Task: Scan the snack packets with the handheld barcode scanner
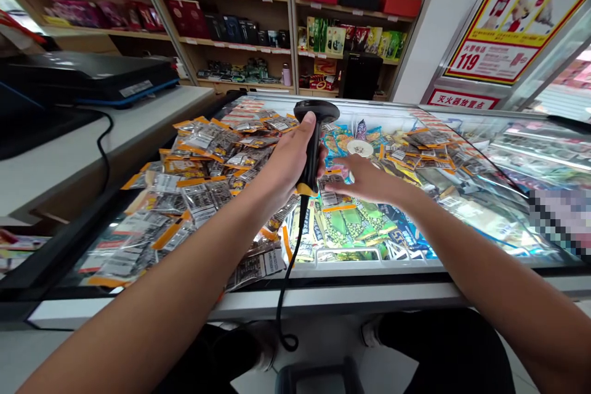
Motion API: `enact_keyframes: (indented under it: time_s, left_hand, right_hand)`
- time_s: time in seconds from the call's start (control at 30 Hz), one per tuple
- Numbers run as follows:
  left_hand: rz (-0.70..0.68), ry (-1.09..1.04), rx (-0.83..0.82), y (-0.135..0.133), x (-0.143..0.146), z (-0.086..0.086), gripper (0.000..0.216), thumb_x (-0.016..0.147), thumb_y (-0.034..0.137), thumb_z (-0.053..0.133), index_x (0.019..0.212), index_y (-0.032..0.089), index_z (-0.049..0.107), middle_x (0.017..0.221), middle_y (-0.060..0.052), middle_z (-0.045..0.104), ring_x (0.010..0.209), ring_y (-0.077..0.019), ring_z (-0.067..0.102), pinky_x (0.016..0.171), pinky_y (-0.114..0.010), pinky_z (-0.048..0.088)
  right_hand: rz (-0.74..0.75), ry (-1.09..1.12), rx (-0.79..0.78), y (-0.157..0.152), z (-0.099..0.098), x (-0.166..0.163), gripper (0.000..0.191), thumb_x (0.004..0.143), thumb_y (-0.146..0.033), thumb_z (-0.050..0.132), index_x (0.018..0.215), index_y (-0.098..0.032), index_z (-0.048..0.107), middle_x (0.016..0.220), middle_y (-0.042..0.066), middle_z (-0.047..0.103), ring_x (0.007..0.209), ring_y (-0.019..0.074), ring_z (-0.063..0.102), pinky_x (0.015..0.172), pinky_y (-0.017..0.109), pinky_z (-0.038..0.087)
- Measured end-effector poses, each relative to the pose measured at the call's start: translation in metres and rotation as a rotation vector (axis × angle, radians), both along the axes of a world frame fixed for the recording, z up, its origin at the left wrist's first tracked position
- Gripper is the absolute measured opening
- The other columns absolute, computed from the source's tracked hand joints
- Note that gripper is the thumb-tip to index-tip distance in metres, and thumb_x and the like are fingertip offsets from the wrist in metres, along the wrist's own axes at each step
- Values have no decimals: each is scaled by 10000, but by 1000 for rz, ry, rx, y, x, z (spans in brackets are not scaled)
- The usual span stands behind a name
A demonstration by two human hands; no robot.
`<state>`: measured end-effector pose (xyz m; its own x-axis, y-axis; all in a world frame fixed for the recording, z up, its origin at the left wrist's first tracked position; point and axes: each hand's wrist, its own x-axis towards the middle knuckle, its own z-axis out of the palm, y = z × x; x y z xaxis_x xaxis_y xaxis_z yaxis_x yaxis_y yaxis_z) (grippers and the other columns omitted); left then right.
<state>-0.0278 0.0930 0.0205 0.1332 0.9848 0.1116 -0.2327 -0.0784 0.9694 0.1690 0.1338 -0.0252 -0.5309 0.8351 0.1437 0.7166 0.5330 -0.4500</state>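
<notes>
My left hand (pixel 292 157) is wrapped around the handle of a black barcode scanner (pixel 313 151) with a yellow lower end, held upright with its head on top. Its cord hangs down past the freezer's front edge. My right hand (pixel 364 180) is beside it with fingers apart, thumb and fingertips close to a small clear snack packet (pixel 335 192) with orange edges. Whether the fingertips touch that packet I cannot tell. A big heap of similar packets (pixel 203 197) lies on the glass at left, and a smaller pile (pixel 422 149) lies at right.
The glass-topped chest freezer (pixel 369 292) holds colourful bags of frozen goods. A white counter (pixel 152 117) with a black device (pixel 92 77) stands at left. Stocked shelves (pixel 240 46) line the back. A stool (pixel 318 375) is below, between my legs.
</notes>
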Motion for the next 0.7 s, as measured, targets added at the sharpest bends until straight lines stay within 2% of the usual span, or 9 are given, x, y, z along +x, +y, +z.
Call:
enact_keyframes:
  time_s: [0.1, 0.17, 0.23, 0.33, 0.43, 0.7]
  left_hand:
    - [-6, 5, -10, 1, -1, -1, 540, 926, 742, 521, 925, 202, 525, 635, 2, 541, 438, -102, 502, 452, -246, 340]
    - [-11, 2, -10, 2, -1, -2, 537, 922, 740, 530, 918, 203, 521, 640, -2, 551, 434, -103, 506, 445, -246, 343]
    - [-15, 7, -8, 2, 0, -3, 536, 917, 739, 539, 900, 204, 514, 643, -7, 562, 433, -104, 510, 437, -244, 349]
    - [-40, 37, 8, 0, 1, -4, 534, 911, 737, 548, 880, 206, 500, 629, 2, 561, 437, -106, 512, 422, -237, 359]
    - [-105, 83, 31, -3, 2, -5, 516, 925, 717, 537, 867, 207, 492, 627, 5, 567, 450, -107, 520, 423, -231, 376]
    - [-280, 190, 79, -8, 3, -10, 569, 941, 731, 480, 816, 179, 540, 672, -22, 579, 482, -101, 533, 432, -234, 385]
  right_hand:
    - [23, -75, 3, -7, -10, -13, 705, 780, -692, 746, 1322, -257, 624, 1268, 159, 627, 1194, 414, 575, 925, 548, 507]
    - [1, -5, -75, -4, -10, -12, 736, 739, -656, 795, 1303, -229, 590, 1258, 156, 638, 1120, 387, 623, 871, 513, 537]
    - [-85, 124, -91, 3, -9, -5, 782, 733, -599, 815, 1340, -210, 511, 1249, 157, 652, 1040, 354, 662, 818, 481, 554]
    - [-288, 253, 77, 18, -7, 9, 732, 784, -473, 786, 1362, -189, 439, 1241, 164, 654, 1068, 355, 664, 856, 475, 536]
    - [-397, 225, 220, 33, -6, 26, 673, 786, -398, 778, 1327, -176, 446, 1205, 170, 657, 1088, 378, 655, 880, 481, 509]
    - [-464, 151, 253, 42, -3, 45, 680, 796, -406, 768, 1342, -181, 429, 1035, 149, 662, 935, 368, 661, 760, 464, 503]
